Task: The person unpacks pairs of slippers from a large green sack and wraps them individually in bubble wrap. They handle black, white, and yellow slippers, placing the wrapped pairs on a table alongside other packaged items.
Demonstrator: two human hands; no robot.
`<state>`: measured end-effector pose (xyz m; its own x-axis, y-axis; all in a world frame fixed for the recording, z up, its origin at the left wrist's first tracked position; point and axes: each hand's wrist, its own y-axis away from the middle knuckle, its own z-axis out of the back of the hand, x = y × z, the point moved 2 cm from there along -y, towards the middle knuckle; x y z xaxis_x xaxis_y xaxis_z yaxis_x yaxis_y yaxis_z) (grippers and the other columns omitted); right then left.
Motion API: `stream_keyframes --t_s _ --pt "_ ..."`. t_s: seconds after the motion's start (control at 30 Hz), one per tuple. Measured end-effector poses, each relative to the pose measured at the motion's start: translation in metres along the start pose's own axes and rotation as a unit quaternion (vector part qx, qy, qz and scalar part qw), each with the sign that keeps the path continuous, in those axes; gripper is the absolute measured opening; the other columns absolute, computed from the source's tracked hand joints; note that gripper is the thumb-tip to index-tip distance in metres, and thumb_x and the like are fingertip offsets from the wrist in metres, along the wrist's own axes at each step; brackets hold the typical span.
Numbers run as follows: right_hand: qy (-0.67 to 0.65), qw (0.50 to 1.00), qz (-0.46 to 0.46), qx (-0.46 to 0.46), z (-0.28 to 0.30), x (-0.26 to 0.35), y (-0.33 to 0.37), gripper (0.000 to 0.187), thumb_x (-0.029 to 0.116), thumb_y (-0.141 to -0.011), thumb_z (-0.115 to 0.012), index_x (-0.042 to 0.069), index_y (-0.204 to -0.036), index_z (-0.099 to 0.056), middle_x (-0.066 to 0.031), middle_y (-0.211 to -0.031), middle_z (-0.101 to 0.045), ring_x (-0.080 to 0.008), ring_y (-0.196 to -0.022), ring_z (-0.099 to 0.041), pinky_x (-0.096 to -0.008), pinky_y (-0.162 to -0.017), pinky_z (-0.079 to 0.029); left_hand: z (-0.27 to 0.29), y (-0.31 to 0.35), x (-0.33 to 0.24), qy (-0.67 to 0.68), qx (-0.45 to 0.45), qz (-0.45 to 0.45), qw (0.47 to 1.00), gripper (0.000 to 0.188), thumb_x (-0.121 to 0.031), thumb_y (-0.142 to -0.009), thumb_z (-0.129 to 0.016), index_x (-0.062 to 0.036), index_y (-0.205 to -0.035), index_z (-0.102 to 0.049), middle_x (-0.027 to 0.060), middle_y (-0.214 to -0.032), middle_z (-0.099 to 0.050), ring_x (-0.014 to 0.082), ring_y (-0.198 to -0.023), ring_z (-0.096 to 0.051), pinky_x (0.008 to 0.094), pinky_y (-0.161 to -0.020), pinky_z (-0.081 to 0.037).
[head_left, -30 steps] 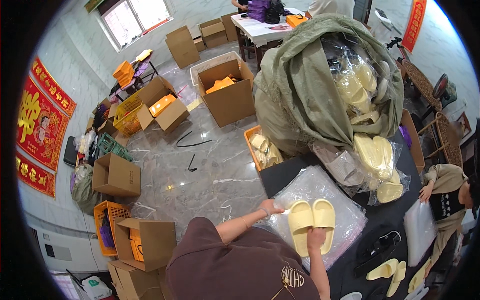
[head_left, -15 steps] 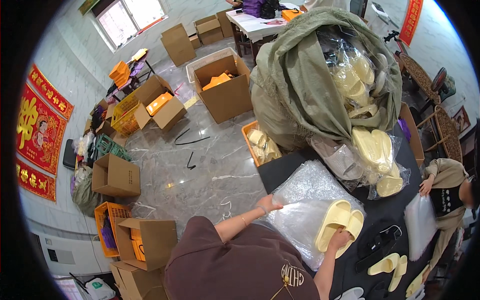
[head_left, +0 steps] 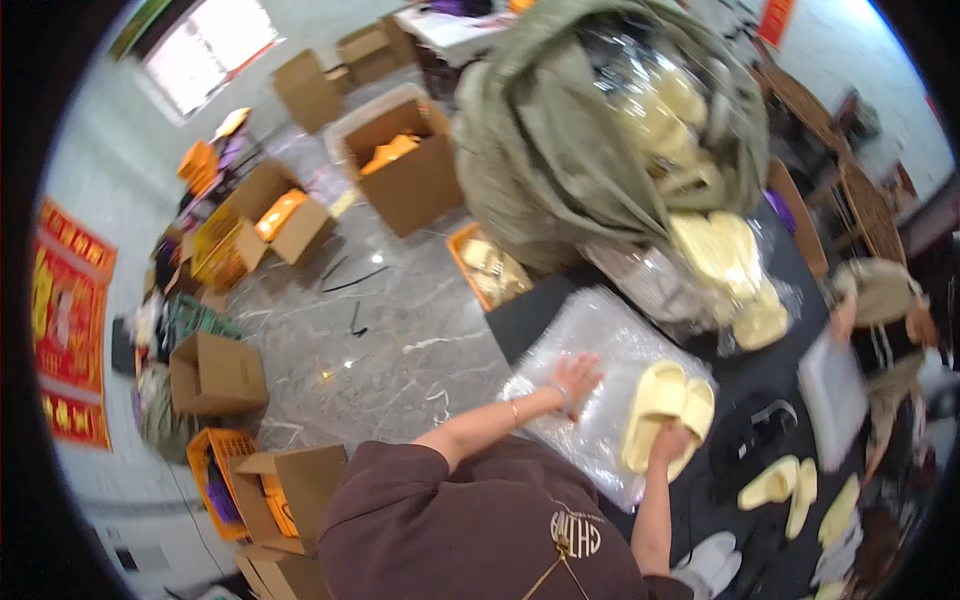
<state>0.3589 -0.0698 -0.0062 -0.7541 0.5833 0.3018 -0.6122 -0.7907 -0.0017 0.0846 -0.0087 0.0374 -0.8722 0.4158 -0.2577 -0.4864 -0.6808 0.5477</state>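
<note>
A stack of clear plastic bags (head_left: pixel 550 345) lies on the dark table in front of me. My left hand (head_left: pixel 577 384) rests on top of it, fingers spread, holding nothing. A pair of pale yellow slippers (head_left: pixel 655 395) lies side by side over the right part of the stack. My right hand (head_left: pixel 674 440) grips the pair at its near end, its fingertips partly hidden by the slippers. Another yellow pair, loose slippers (head_left: pixel 770 483), sits to the right on the table.
Behind the stack, a big green sack (head_left: pixel 540 150) spills bagged yellow slippers (head_left: pixel 715 250). Black sandals (head_left: pixel 752 440) and white slippers (head_left: pixel 712 565) lie at right and near. Across the table, another person (head_left: pixel 885 330) handles clear bags (head_left: pixel 832 395). Cardboard boxes (head_left: pixel 218 375) stand on the floor.
My left hand has gone from pinching the plastic's left edge to lying spread on top of it. My right hand stays on the slippers. The whole view has shifted and blurred slightly.
</note>
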Motion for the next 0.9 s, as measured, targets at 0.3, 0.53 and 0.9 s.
stream_keyframes --t_s 0.3,0.53,0.9 --pt "-0.101 0.994 -0.019 0.036 0.017 0.002 -0.010 0.036 0.031 -0.077 -0.061 -0.004 -0.073 -0.062 -0.0226 -0.071 -0.060 -0.0372 -0.072 -0.060 -0.0462 -0.065 -0.045 -0.011 -0.011 0.005 -0.019 0.018 -0.018 1.000 0.135 -0.068 -0.041 -0.074 -0.0153 -0.143 -0.002 0.0171 -0.147 0.012 0.0357 -0.135 0.014 0.0638 -0.101 -0.006" --pt "-0.385 0.920 -0.051 -0.052 0.168 0.021 -0.011 0.018 0.010 -0.079 -0.055 -0.006 -0.086 -0.059 -0.0209 -0.079 -0.063 -0.0271 -0.074 -0.062 -0.0355 -0.064 -0.046 -0.023 -0.012 0.003 -0.029 -0.031 -0.014 0.999 0.137 -0.070 -0.041 -0.072 -0.0145 -0.143 0.001 0.0203 -0.147 0.012 0.0368 -0.135 0.015 0.0633 -0.100 -0.005" --pt "-0.150 0.941 -0.198 -0.230 0.311 -0.170 0.027 0.020 0.009 -0.069 -0.058 -0.005 -0.084 -0.061 -0.0245 -0.080 -0.061 -0.0364 -0.079 -0.061 -0.0408 -0.068 -0.047 -0.021 -0.009 -0.005 -0.031 -0.055 -0.037 0.997 0.136 -0.062 -0.042 -0.077 -0.0133 -0.143 0.001 0.0184 -0.147 0.011 0.0360 -0.136 0.011 0.0627 -0.101 -0.007"
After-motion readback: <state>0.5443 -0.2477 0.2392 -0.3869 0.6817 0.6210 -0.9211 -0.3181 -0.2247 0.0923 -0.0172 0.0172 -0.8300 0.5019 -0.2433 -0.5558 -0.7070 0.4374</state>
